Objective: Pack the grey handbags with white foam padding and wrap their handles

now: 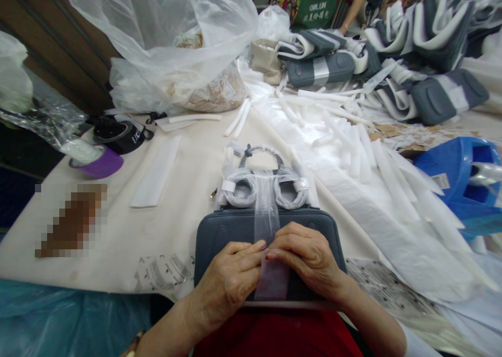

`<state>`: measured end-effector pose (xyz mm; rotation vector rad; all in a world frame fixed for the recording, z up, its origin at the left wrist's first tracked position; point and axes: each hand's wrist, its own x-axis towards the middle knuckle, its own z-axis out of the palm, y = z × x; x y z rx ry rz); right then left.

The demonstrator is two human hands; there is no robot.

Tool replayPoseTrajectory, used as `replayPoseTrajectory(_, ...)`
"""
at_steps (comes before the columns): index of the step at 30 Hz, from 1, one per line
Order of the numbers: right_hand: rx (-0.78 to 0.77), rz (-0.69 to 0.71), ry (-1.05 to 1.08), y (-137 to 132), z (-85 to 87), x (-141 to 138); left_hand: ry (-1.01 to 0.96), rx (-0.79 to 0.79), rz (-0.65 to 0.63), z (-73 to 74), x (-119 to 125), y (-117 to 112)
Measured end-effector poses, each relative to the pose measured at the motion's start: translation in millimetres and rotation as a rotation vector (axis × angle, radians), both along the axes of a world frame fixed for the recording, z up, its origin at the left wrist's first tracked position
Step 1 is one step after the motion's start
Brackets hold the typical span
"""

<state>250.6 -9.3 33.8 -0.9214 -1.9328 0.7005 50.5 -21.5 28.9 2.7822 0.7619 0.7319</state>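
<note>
A dark blue-grey handbag (227, 226) lies in front of me at the table's near edge. A translucent plastic strip (270, 281) runs down its middle, over the front. My left hand (231, 273) lies flat on the bag, fingers stretched and close together, fingertips on the strip. With thumb and fingers bent together, my right hand (308, 255) pinches the strip from the other side; its exact hold is partly hidden. Above the bag's top edge are ring fittings (242, 192) wrapped in clear film and a dark handle (262, 152).
On the left are a white foam sheet (156, 174), a purple tape roll (98, 161) and a black roll (120, 136). Plastic sleeves (353, 189) and foam strips (364, 156) spread to the right, beside a blue plastic holder (451, 163). Wrapped bags (321, 69) pile behind; a person stands there.
</note>
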Motion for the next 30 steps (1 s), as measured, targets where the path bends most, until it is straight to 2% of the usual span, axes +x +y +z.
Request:
replayPoseTrajectory(8, 0.034, -0.047, -0.071, -1, -3.7, -3, 0.031, -0.024, 0.000, 1.8, -2, -2)
replayPoseTrajectory(13, 0.078, -0.120, -0.145, 0, -7.0, -7, 0.049, -0.111, 0.115, 2.4, -6, -6)
replayPoseTrajectory(17, 0.097, -0.159, -0.185, 0, -9.3, -10, 0.060, -0.194, 0.101, 4.5, -8, -9)
replayPoseTrajectory(21, 0.111, -0.180, -0.244, 0, -9.6, -12, 0.064, -0.205, 0.103, 3.4, -10, -9)
replayPoseTrajectory(30, 0.098, -0.112, -0.174, -1, -10.8, -9, 0.014, -0.164, 0.128, -2.7, -6, -6)
